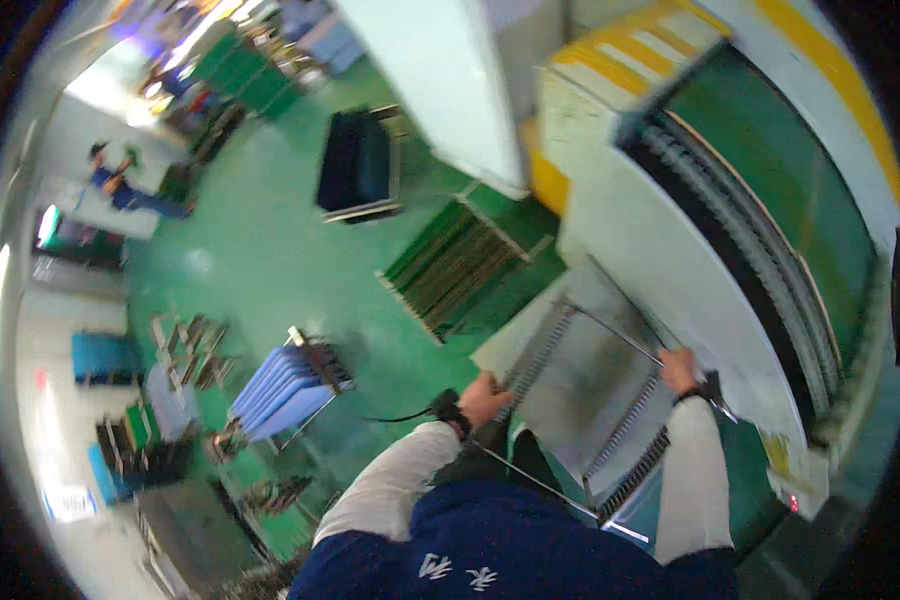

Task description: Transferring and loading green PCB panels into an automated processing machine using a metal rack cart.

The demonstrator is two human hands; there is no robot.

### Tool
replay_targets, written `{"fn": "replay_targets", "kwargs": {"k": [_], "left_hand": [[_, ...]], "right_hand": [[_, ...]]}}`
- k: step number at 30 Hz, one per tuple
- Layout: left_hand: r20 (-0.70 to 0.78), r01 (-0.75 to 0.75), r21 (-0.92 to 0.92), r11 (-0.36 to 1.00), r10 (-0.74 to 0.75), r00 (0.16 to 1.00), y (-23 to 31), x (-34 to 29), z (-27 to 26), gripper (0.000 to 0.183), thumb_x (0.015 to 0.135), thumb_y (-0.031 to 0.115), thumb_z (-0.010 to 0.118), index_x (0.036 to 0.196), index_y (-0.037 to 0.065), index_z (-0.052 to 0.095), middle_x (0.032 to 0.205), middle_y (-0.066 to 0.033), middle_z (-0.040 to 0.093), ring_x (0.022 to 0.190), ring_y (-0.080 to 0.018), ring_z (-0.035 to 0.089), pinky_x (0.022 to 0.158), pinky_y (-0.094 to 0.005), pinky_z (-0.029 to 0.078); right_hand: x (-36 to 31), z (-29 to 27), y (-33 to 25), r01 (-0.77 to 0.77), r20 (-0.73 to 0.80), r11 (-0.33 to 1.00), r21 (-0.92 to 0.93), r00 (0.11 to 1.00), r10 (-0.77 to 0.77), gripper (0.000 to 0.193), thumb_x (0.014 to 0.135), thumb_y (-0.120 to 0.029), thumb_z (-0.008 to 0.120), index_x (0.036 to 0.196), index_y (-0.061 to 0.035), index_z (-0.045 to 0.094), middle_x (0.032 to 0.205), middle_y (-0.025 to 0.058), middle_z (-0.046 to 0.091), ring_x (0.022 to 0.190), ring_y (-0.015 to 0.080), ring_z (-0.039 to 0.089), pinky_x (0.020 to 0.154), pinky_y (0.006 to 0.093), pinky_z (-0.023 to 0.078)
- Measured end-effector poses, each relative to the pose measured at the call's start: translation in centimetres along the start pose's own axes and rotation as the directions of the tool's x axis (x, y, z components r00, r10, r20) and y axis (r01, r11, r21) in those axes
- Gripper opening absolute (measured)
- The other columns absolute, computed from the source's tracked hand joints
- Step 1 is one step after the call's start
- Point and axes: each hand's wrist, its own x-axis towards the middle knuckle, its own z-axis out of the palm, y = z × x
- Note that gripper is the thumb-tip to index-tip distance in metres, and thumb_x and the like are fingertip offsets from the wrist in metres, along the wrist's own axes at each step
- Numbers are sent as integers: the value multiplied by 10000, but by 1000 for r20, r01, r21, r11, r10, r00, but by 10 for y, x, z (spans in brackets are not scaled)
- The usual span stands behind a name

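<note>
In front of me stands a metal rack (615, 437) with toothed, slotted rails and thin rods. My left hand (484, 399) is closed on its left side, by the toothed rail (542, 352). At the far right corner, where a thin rod meets the frame, my right hand (679, 371) is wrapped round the rack. A dark band with a loose cord (444, 404) sits on my left wrist, and another dark band is on the right one. Between the rails shows a grey metal sheet (582, 375), whether inside or beneath the rack I cannot tell.
A large white and yellow machine (660, 230) with a black brush-like strip (745, 260) rises close at right. Beyond lie a rack of green boards (455, 262), a dark bin (358, 165) and a cart of blue panels (282, 392). Another person (130, 185) is far left.
</note>
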Motion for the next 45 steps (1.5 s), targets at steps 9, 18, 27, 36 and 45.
{"fn": "replay_targets", "kwargs": {"k": [9,18,27,36,45], "left_hand": [[26,-47,-20,999,47,999,3,5,13,548,725,419,721,991,0,489,905,-209,590,868,-351,579,720,-427,451],[-53,-126,-56,990,123,991,-9,6,18,514,714,373,731,975,3,486,876,-213,577,851,-368,570,700,-442,440],[-33,-90,-117,989,87,996,-7,10,18,500,704,353,733,957,-4,490,885,-215,582,871,-366,580,719,-436,447],[-14,-87,-122,989,86,996,7,-1,6,460,714,322,706,968,10,482,869,-214,587,861,-366,590,716,-443,451],[-21,-42,-93,995,40,999,12,-6,6,468,698,321,703,984,8,504,925,-229,595,924,-375,586,747,-441,458]], "right_hand": [[42,5,51,49,-161,984,-170,984,-77,336,770,-165,555,913,139,535,815,270,599,606,374,613,428,421,516],[6,-2,-5,-9,24,989,-144,1000,12,382,792,-191,591,1012,105,494,1007,258,558,752,386,616,430,421,556],[19,-11,23,356,86,599,-717,898,-431,264,786,-44,542,1026,63,519,1032,255,560,891,443,570,722,477,504],[15,-1,47,619,-114,549,-562,599,-793,241,727,62,547,957,-8,556,901,169,591,861,368,561,732,434,434],[47,2,68,620,-191,664,-418,655,-731,18,750,-7,521,765,-5,512,781,168,533,784,342,513,702,405,399]]}}
